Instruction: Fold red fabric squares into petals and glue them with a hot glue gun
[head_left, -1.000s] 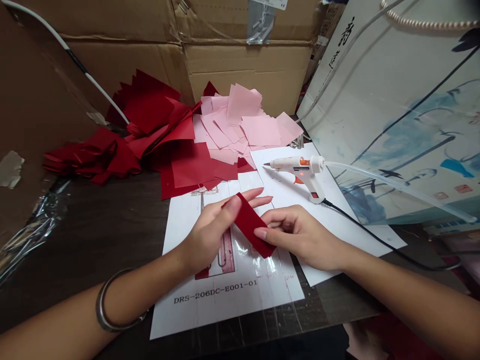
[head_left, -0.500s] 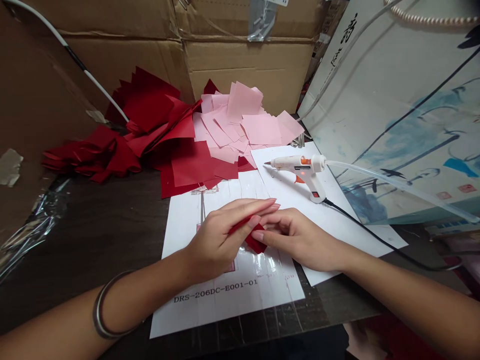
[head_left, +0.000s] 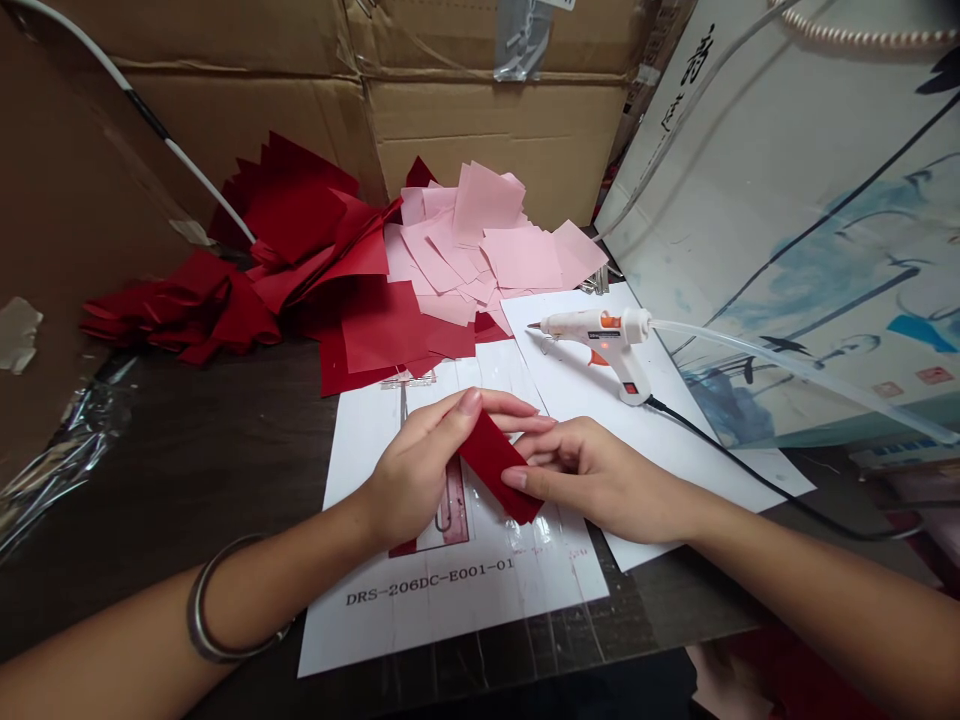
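The left hand (head_left: 420, 462) pinches the red strip (head_left: 495, 462) by its far end, the right hand (head_left: 600, 478) its nearer (long axis slanting).

The matt red strip (head_left: 495, 458) looks like cloth, the glue gun (head_left: 613, 338) smooth plastic, the bangle (head_left: 197, 615) shiny metal.

Left grip (head_left: 426, 450) beside right grip (head_left: 611, 485)

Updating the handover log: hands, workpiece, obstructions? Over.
Left hand and right hand gripping red strip. Strip above printed sheet. Glue gun beyond right hand, apart from strip.
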